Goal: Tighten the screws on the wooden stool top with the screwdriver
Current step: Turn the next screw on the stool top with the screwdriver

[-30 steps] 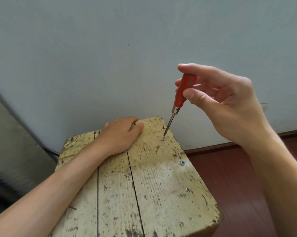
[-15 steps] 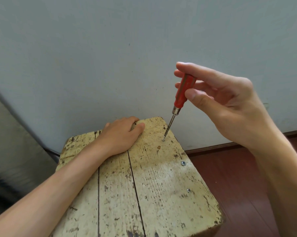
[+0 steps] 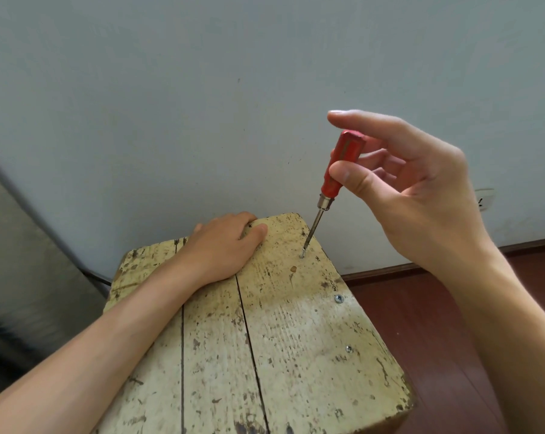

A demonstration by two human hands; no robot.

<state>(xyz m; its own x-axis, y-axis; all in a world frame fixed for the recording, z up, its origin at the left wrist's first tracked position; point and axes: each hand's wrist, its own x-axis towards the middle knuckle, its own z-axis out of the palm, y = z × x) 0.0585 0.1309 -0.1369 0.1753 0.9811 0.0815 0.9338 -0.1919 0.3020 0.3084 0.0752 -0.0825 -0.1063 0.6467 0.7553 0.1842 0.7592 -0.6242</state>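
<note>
A worn, cream-painted wooden stool top (image 3: 283,336) made of three planks fills the lower middle. My right hand (image 3: 421,195) pinches the red handle of a small screwdriver (image 3: 333,177) between thumb and fingers, the index finger lifted above the handle's end. The tip rests on a screw (image 3: 302,254) that stands partly proud near the far right corner. My left hand (image 3: 224,245) lies flat on the far edge of the stool, holding nothing. Two more screws, one (image 3: 338,298) and another (image 3: 348,349), sit flush along the right plank.
A pale wall stands right behind the stool, with a wall socket (image 3: 484,198) at the right. Dark red wooden floor (image 3: 421,324) and a skirting board lie to the right. A grey metallic surface (image 3: 23,277) leans at the left.
My right fingers have shifted on the handle: the index finger has lifted off, showing the handle's top. The screwdriver stands slightly more upright on the same screw. My left hand has stayed put.
</note>
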